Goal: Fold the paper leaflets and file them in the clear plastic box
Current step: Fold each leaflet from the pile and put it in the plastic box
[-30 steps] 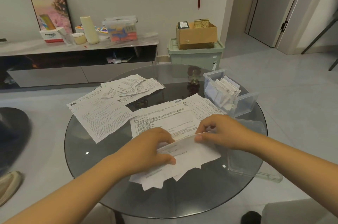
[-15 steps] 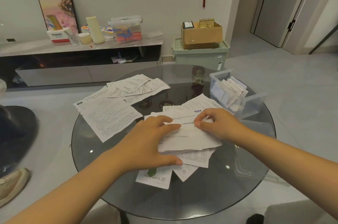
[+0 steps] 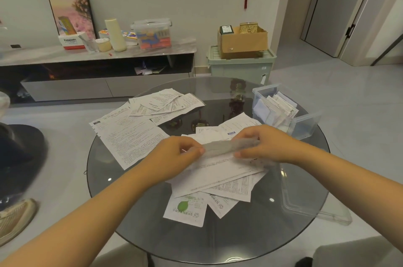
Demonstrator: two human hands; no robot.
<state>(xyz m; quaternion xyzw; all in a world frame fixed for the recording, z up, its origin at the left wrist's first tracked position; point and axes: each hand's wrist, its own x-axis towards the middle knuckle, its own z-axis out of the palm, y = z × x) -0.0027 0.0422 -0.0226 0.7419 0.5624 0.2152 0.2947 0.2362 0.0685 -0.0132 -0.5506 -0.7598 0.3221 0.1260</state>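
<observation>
At the far left edge a dark round seat [image 3: 19, 153] stands on the floor with a beige shoe [image 3: 15, 219] below it, both beside the round glass table [image 3: 104, 170]. On the table's left part lies a large printed sheet [image 3: 128, 138], flat, with a loose pile of smaller leaflets [image 3: 165, 104] overlapping its far corner. The left forearm comes up from the lower left corner, and the left hand [image 3: 174, 153] sits palm down above the middle of the table, fingers curled, thumb and fingertips pinching the left end of a folded leaflet [image 3: 229, 146]. That leaflet is blurred, a narrow grey strip raised a little over a heap of unfolded sheets [image 3: 220, 175]; a leaflet with a green leaf mark [image 3: 185, 207] sticks out from the heap's near side. The right hand [image 3: 261, 144] mirrors the left, knuckles up, its fingers curled over the strip's right end and its thumb beneath, the forearm running off to the lower right edge. Beyond the right hand, near the table's far right rim, stands the clear plastic box [image 3: 305, 122], open, with folded leaflets upright inside it. A clear lid [image 3: 309, 201] lies flat at the table's near right edge, partly overhanging it.
</observation>
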